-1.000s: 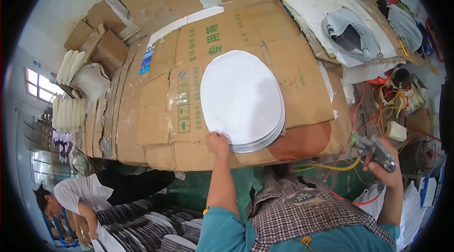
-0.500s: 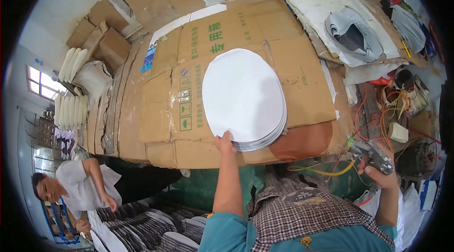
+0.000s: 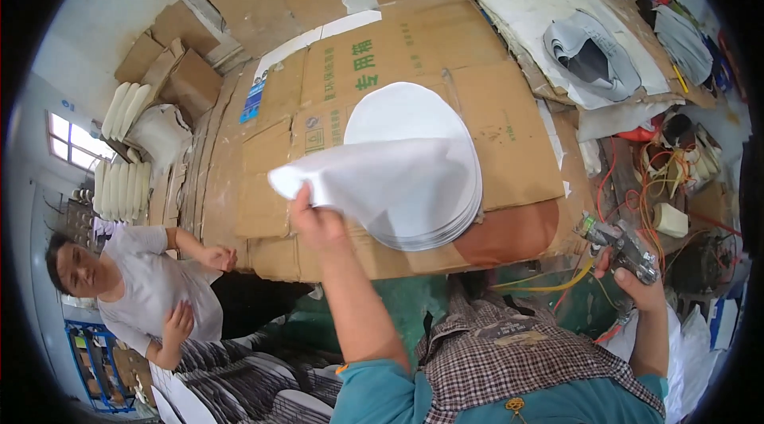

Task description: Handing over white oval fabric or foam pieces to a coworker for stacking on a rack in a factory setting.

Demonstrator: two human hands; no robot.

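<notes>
Left grip [image 3: 318,225]: bare hand, fingers closed on the near-left part of a white oval sheet [image 3: 342,177]. Sheet lifted at that end and bent over, its raised corner pointing left, its other side lying over the stack.

Stack of white oval sheets [image 3: 422,239]: beneath the lifted sheet, layered edges showing along the near side; set on flattened cardboard [image 3: 509,138] with green print, which covers the worktop [image 3: 219,217].

Right grip [image 3: 633,281]: bare hand, clasped around a gun-shaped metal tool [image 3: 629,253] with a green part at its front end; held off the worktop's right end, apart from the stack. Yellow hose [image 3: 585,274]: just beside the tool.

Reddish-brown patch [image 3: 513,235]: on the worktop's near edge, right of the stack.

Coiled grey-white material [image 3: 625,74]: far right, on a white-covered surface.

White container [image 3: 671,220]: right side, near tangled orange and yellow lines [image 3: 664,173].

Cream-coloured long pieces [image 3: 123,189]: left side, in a row.

Second person [image 3: 159,265]: lower left, in a white top, both hands raised in front.
</notes>
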